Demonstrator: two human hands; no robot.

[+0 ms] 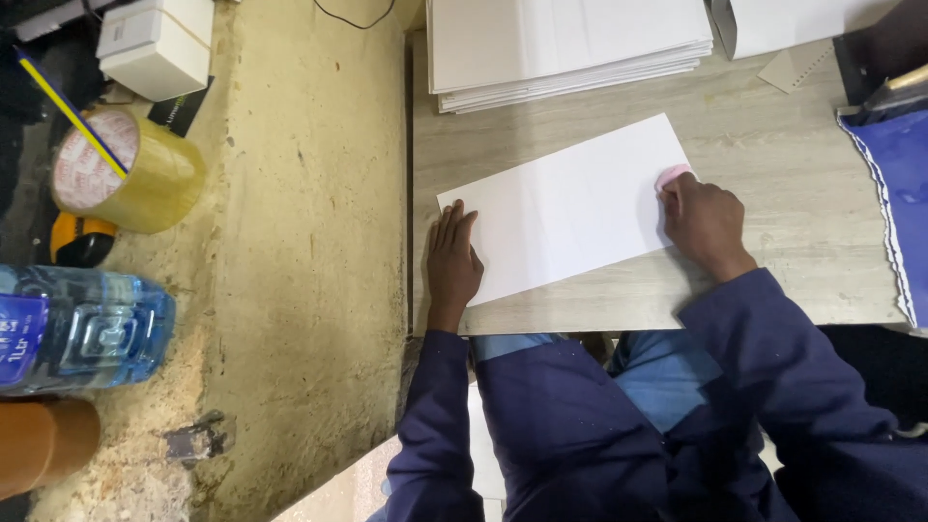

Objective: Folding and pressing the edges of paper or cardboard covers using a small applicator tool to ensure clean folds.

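A white sheet of card (565,208) lies tilted on the light wooden table (773,155). My left hand (452,261) rests flat on the sheet's near left corner, fingers together and stretched out. My right hand (704,220) is closed on a small pink eraser-like piece (672,175) and presses it on the sheet's right edge. Both arms are in dark blue sleeves.
A stack of white sheets (565,43) lies at the table's far side, with a white box (783,21) beside it. Blue scalloped fabric (904,193) hangs at the right. Left of the table, a rough ledge holds a tape roll (130,172), a water bottle (82,329) and a white box (159,41).
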